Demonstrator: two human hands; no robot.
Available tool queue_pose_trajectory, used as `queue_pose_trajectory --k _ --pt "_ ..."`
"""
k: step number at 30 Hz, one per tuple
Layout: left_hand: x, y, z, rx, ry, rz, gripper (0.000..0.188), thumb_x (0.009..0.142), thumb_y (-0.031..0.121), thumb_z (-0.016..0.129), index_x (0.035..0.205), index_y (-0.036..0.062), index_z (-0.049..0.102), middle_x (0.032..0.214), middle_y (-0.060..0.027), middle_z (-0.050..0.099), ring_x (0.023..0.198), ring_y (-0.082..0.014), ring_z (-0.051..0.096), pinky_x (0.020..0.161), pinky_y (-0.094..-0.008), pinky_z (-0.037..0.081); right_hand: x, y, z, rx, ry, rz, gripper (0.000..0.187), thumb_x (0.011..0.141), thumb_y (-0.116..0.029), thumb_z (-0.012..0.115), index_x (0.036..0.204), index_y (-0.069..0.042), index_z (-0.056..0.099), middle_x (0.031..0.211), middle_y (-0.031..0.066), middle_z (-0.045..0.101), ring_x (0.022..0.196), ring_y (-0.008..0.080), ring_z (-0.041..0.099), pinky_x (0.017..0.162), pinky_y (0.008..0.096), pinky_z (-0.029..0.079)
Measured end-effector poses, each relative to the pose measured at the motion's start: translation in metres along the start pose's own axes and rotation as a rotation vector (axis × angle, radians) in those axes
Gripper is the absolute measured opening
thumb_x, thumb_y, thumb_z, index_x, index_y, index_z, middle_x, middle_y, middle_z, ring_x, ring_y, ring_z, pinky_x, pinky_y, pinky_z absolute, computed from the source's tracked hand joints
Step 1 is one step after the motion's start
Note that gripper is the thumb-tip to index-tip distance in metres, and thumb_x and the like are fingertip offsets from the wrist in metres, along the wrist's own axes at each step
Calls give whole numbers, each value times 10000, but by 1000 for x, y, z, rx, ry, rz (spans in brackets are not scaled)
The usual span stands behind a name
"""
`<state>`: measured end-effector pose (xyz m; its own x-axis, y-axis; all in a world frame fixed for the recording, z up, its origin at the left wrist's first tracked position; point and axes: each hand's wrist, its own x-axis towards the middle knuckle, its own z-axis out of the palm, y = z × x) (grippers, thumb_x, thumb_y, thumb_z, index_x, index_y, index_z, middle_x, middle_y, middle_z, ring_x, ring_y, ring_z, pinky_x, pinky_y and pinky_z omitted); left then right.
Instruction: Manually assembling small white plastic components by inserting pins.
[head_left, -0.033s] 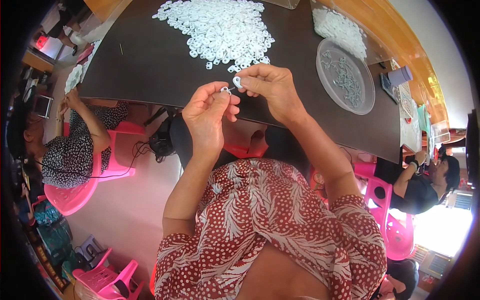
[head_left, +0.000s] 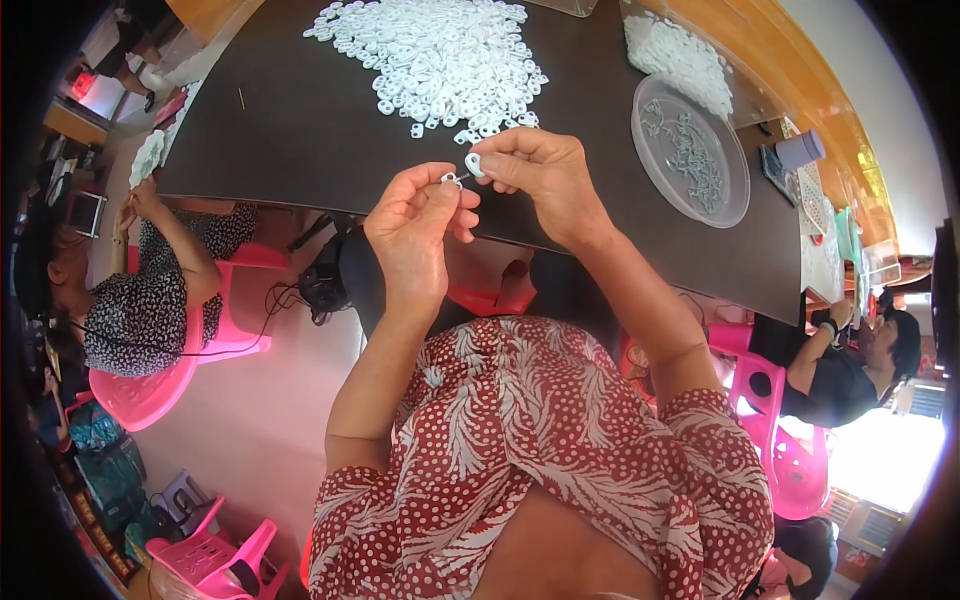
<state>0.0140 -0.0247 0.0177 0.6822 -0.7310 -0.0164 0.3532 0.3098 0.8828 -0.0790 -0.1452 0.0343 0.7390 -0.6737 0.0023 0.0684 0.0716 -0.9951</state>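
Note:
Just over the near edge of the dark table, my left hand (head_left: 415, 215) pinches a small white plastic piece (head_left: 450, 179) between thumb and fingertips. My right hand (head_left: 540, 175) is closed on a white oval plastic ring piece (head_left: 474, 164), held slightly higher and to the right. A thin, dark metallic bit shows between the two pieces; its exact shape is too small to tell. Beyond my hands a large heap of similar white plastic pieces (head_left: 450, 65) covers the table's far middle, with a few loose ones at its near edge.
To the right lies a round clear tray (head_left: 733, 208) with small grey-green metal parts (head_left: 695, 165). A clear box behind it holds more white pieces (head_left: 680, 60). One thin pin (head_left: 241, 98) lies at left. People sit on pink chairs on either side (head_left: 150, 385).

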Motion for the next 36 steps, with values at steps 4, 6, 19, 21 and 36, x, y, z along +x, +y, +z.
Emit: queue_pose_trajectory --k 4,6,19,21,36 --pt "-2 0 6 10 6 13 195 874 19 544 1051 -53 581 763 -115 633 588 -120 574 500 -228 461 -5 2 0 0 4 -25 144 806 -60 628 914 31 657 733 41 629 635 73 539 565 201 423" --pt "-3 -2 6 25 -2 22 189 874 17 542 1043 -57 581 768 -117 634 591 -119 575 501 -228 463 -6 3 1 1 23 -51 138 807 -46 620 916 31 657 729 36 627 635 66 534 566 199 427" --pt "-4 -7 8 -36 18 55 187 874 35 555 1032 -60 583 780 -134 644 592 -143 588 523 -250 479 -14 5 -4 16 -40 6 159 833 -58 592 967 11 644 783 28 628 665 63 523 595 202 425" --pt "-3 -8 7 -53 7 62 184 877 31 551 1033 -63 580 783 -130 640 601 -144 589 528 -250 483 -15 7 -4 -3 -65 35 156 835 -66 599 954 26 641 791 33 627 669 66 526 602 206 428" --pt "-10 -7 11 -154 -5 -4 154 880 34 544 993 -68 573 781 -135 646 603 -143 596 528 -239 478 -23 8 7 69 30 -19 122 858 -70 592 908 28 646 762 39 636 679 73 567 606 206 456"
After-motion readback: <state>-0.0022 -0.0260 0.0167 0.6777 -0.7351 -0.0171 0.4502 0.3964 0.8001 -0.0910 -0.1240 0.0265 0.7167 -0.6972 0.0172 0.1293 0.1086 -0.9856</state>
